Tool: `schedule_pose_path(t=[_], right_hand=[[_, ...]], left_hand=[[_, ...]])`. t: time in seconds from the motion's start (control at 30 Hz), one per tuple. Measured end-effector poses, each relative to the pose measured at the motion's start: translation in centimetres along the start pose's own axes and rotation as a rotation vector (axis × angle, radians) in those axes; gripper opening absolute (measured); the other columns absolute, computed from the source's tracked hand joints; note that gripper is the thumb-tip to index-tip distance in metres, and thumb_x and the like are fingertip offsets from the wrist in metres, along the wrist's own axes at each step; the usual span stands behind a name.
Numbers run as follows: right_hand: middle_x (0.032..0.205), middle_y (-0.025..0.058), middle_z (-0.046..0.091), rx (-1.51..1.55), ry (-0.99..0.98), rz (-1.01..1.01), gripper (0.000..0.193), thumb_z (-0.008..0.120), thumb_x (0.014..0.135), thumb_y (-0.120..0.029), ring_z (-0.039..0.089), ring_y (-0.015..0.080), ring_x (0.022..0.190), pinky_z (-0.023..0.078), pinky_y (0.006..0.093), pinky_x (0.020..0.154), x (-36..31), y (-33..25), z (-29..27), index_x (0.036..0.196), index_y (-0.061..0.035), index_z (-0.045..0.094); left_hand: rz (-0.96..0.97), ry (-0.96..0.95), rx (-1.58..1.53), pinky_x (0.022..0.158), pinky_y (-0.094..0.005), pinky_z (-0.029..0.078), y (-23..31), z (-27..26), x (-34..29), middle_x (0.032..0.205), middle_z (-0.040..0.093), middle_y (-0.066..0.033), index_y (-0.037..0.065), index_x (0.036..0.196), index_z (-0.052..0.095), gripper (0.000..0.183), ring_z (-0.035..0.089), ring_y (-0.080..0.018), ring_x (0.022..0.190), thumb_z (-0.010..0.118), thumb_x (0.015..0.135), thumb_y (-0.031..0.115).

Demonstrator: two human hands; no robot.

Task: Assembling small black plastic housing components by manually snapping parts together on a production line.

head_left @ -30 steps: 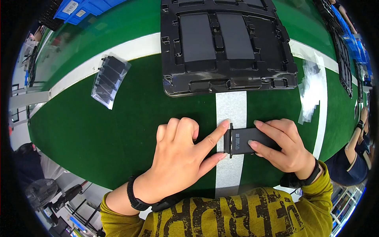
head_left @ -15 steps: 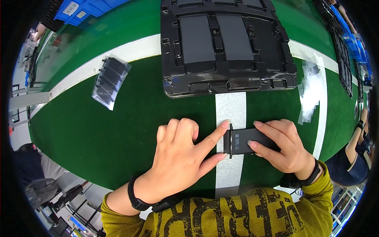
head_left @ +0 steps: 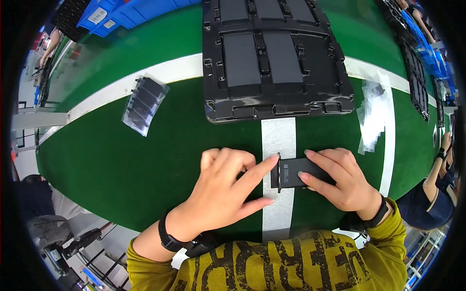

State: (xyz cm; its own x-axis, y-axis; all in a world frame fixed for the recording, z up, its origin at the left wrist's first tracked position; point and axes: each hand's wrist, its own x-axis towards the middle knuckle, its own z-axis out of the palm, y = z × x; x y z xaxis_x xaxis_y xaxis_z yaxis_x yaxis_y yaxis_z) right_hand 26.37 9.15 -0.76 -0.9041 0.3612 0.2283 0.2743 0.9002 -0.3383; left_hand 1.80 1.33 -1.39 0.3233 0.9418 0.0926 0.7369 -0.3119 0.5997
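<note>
A flat black phone battery (head_left: 294,170) with small pale print lies on the pale strip across the green work mat. My right hand (head_left: 348,182) grips its right part, thumb on the top face and fingers along the far edge. A narrow dark bar (head_left: 279,178) stands crosswise at the battery's left end. My left hand (head_left: 213,186) touches the far end of that bar with its index fingertip. Its thumb is stretched out near the bar's near end, apart from it, and the other fingers are curled. Nothing is held in my left hand.
A black moulded tray (head_left: 279,109) with dark flat pieces in its pockets lies beyond my hands. A clear sheet with black strips (head_left: 144,104) lies far left; shiny clear films (head_left: 373,121) lie far right. Blue bins (head_left: 126,17) stand beyond. Another person (head_left: 422,199) is at right.
My left thumb has come away from the bar, opening a wider gap to the index finger. My right hand keeps its hold on the battery. The whole view has shifted slightly.
</note>
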Motion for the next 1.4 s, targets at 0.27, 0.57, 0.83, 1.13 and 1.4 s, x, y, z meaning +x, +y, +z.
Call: schedule_pose_path(t=[0.27,0.57,0.83,1.13,1.4], right_hand=[[0.113,0.0160,0.054,0.036,0.057,-0.006,0.036,0.068,0.068,-0.015,0.054,0.0276,0.095,0.045,0.0351,0.076,-0.1,-0.2,0.2,0.103,-0.0075,0.065],[0.111,0.0143,0.056,-0.062,0.223,-0.024,0.038,0.072,0.065,-0.014,0.054,0.0270,0.093,0.045,0.0352,0.075,-1.1,-0.8,-1.6,0.102,-0.0051,0.063],[0.112,0.0166,0.057,-0.128,0.560,-0.033,0.041,0.073,0.065,-0.011,0.055,0.0296,0.090,0.046,0.0370,0.075,-1.6,-3.6,-4.6,0.103,-0.0011,0.061],[0.113,0.0204,0.056,1.680,0.742,0.284,0.040,0.043,0.095,-0.027,0.056,0.0266,0.101,0.044,0.0379,0.089,-1.4,-3.3,-1.8,0.115,0.0070,0.051],[0.085,0.0182,0.062,1.658,0.718,0.309,0.043,0.036,0.096,-0.036,0.061,0.0219,0.068,0.050,0.0300,0.057,1.1,-5.4,-3.2,0.104,0.0035,0.051]], left_hand=[[0.340,0.024,-0.001,0.071,-0.0330,0.027,-0.7,0.9,-0.3,0.073,0.050,0.0013,0.013,0.081,0.058,0.019,0.047,-0.0155,0.063,0.073,0.070,0.019],[-0.305,0.675,-0.901,0.058,-0.0214,0.044,-0.9,0.1,0.5,0.067,0.056,-0.0044,0.004,0.083,0.047,0.007,0.052,-0.0089,0.061,0.050,0.090,0.003],[-0.136,-0.015,-0.971,0.062,-0.0197,0.045,3.2,2.7,5.2,0.079,0.059,0.0003,0.002,0.090,0.056,0.010,0.055,-0.0033,0.072,0.051,0.083,-0.003],[0.268,0.276,0.055,0.060,-0.0336,0.043,5.9,3.7,9.1,0.073,0.062,-0.0074,0.010,0.083,0.063,0.010,0.061,-0.0243,0.066,0.060,0.078,0.018],[0.136,0.354,-0.945,0.067,-0.0250,0.044,7.5,-4.5,7.3,0.078,0.060,-0.0053,-0.001,0.095,0.063,0.027,0.056,-0.0121,0.073,0.049,0.092,0.022]])
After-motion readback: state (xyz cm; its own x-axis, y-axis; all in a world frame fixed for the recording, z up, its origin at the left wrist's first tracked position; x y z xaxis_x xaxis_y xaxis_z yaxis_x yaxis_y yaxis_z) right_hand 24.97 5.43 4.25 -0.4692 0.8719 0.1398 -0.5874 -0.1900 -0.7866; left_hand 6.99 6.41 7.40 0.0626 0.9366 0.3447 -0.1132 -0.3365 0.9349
